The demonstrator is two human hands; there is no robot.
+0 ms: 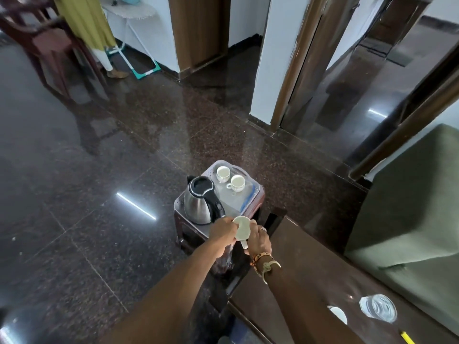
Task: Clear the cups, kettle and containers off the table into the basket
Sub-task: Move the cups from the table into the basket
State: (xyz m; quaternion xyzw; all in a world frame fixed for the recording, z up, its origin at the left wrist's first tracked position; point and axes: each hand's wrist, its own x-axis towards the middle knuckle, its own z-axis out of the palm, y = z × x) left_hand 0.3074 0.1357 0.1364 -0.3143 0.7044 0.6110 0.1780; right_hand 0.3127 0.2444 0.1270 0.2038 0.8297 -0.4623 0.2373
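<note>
A dark polished stone floor (74, 170) fills most of the view, throwing back strip-light glare, and lies wide open to the left and ahead as far as white walls and brown door frames. A green upholstered seat (409, 207) closes off the right side, and a dark wooden chair (49, 45) stands far off at the upper left. The dark wooden table (310, 256) runs up from the lower right, its far corner just beside a small dark stool (188, 234) with only a narrow gap between them. On the stool sits the pale perforated basket (257, 189). Inside it, a steel kettle (198, 202) with a black handle stands at the near left, and two white cups (223, 173) (237, 182) stand upright side by side at the far end, apart from the kettle. A third white cup (242, 229) is tilted over the basket's near edge, just beside the kettle. The left hand (222, 230) curls around one side of it and the right hand (259, 238) grips the other. Still on the table are a clear container (378, 307), a white cup rim (337, 314) partly hidden by the right arm, and a yellow pencil (407, 337) at the bottom edge.
</note>
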